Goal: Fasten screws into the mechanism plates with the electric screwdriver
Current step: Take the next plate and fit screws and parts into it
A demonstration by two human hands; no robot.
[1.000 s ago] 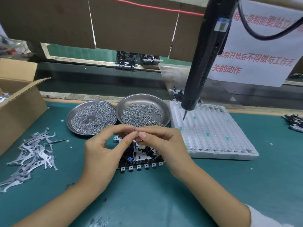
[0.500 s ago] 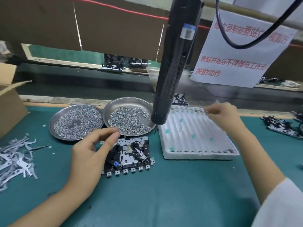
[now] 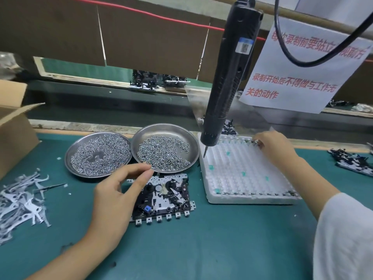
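A black and silver mechanism plate [image 3: 163,197] lies on the green mat in front of me. My left hand [image 3: 119,197] hovers at its left edge, thumb and forefinger pinched on something tiny, apparently a screw. Two steel dishes of screws [image 3: 99,154] [image 3: 165,152] sit just behind. The black electric screwdriver [image 3: 228,87] hangs on its cable, tip above the left edge of a white foam tray [image 3: 242,174]; no hand holds it. My right hand [image 3: 274,146] reaches to the tray's far edge, fingers curled on a small dark part there.
A heap of flat metal levers [image 3: 20,201] lies at the left, beside an open cardboard box [image 3: 14,128]. More mechanisms [image 3: 351,160] lie at the right edge. A dark conveyor [image 3: 113,102] runs behind the mat. A paper sign [image 3: 298,77] hangs behind the screwdriver.
My hands parted from a shared pinch over the plate. The right hand went to the foam tray's far edge and stays there; the left keeps its pinch. The screwdriver swung across the view.
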